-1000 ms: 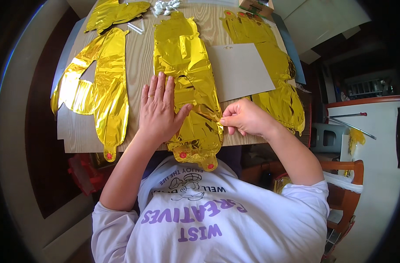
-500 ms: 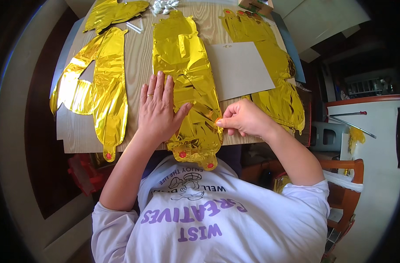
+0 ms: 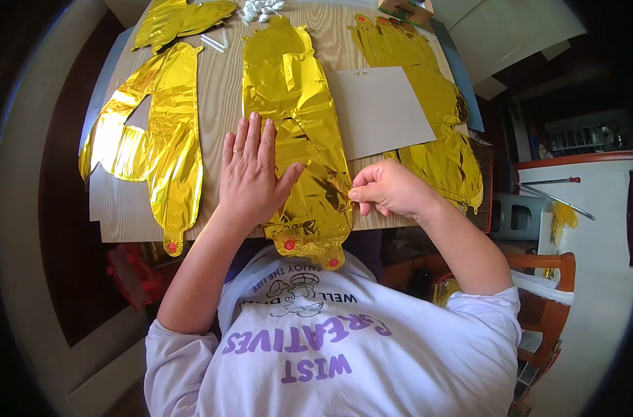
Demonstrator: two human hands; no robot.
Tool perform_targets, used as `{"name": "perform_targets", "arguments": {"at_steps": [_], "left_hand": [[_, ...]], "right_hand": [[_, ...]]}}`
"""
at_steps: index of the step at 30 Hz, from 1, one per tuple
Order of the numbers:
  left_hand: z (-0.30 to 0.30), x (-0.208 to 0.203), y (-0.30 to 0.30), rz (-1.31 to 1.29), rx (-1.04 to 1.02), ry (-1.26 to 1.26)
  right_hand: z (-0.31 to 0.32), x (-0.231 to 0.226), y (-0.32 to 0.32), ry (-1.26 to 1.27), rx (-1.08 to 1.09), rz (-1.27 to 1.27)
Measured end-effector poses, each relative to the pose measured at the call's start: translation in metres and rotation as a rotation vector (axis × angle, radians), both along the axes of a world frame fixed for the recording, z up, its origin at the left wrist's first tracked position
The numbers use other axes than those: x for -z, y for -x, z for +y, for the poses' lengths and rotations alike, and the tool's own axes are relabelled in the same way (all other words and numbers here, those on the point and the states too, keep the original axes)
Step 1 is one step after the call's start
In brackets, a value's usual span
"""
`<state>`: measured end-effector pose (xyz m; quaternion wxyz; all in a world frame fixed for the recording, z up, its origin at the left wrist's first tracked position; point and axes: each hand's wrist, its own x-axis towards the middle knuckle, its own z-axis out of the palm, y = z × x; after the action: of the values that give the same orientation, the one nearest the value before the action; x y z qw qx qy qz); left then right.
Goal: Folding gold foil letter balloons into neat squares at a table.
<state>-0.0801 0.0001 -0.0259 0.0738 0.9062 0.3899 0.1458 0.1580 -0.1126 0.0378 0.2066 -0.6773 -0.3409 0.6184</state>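
Left hand point(image 3: 252, 174) flat, fingers spread, pinning the flat gold foil balloon point(image 3: 299, 132) at frame centre on the wooden worktop point(image 3: 222, 90). Right hand point(image 3: 389, 189) grip pinched shut on its edge. Likely flattening step.

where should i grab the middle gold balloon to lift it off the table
Probably by its near end: the middle balloon lies flat, so only edges can be pinched, and its bottom tabs overhang the table edge. Come from the person's side, from below. The left hand presses it flat and the right hand pinches its right edge, so both must let go first.
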Motion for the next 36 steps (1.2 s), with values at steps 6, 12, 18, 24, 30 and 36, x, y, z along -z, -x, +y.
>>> {"name": "perform_targets", "arguments": {"at_steps": [6, 12, 18, 24, 30, 36], "left_hand": [[0.000, 0.000, -0.001, 0.011, -0.004, 0.003], [0.000, -0.003, 0.000, -0.007, 0.000, 0.023], [0.006, -0.022, 0.003, -0.185, 0.029, 0.163], [0.024, -0.072, -0.045, -0.103, 0.682, 0.078], [0.037, -0.082, -0.117, 0.274, 1.069, 0.230], [0.028, -0.099, -0.149, 0.714, 1.060, 0.230]], "right_hand": [[-0.003, 0.001, 0.002, 0.003, 0.032, 0.024], [-0.007, 0.005, 0.007, -0.064, 0.030, -0.033], [-0.010, 0.007, 0.010, -0.077, 0.058, -0.060], [-0.006, 0.002, 0.012, -0.044, 0.050, -0.089], [-0.008, 0.009, 0.012, -0.121, 0.106, -0.043], [-0.012, 0.000, 0.016, -0.114, 0.115, -0.069]]}}
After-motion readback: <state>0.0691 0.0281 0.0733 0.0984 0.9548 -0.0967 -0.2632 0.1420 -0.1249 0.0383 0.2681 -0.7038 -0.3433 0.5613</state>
